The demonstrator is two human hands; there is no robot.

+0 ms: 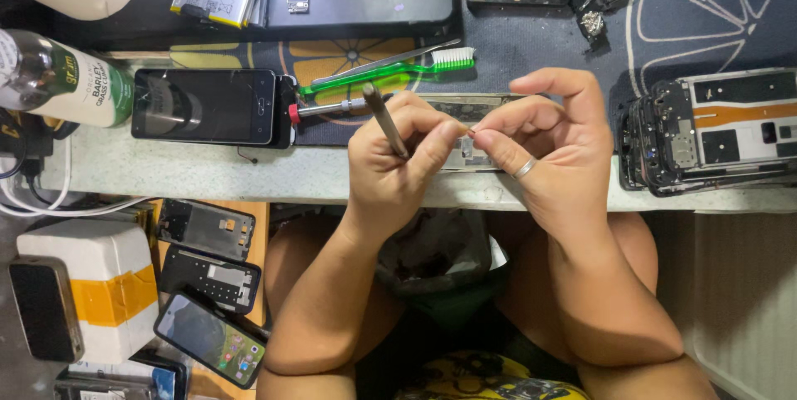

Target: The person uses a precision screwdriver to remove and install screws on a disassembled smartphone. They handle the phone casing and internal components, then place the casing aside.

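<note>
Overhead, a cluttered pale bench (207, 172); beside its dark phone (203, 106), left hand (394, 159) grips a slim metal tool (384, 120), right hand (544, 147) pinches a tiny part.

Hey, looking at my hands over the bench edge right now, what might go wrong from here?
The tiny part pinched between the left hand and right hand sits above the pale bench edge; if it slips, it would likely drop into the lap. The slim metal tool in the left hand points near the right fingertips and could jab them. The stack of stripped black phone frames overhangs the edge and might get knocked.
</note>
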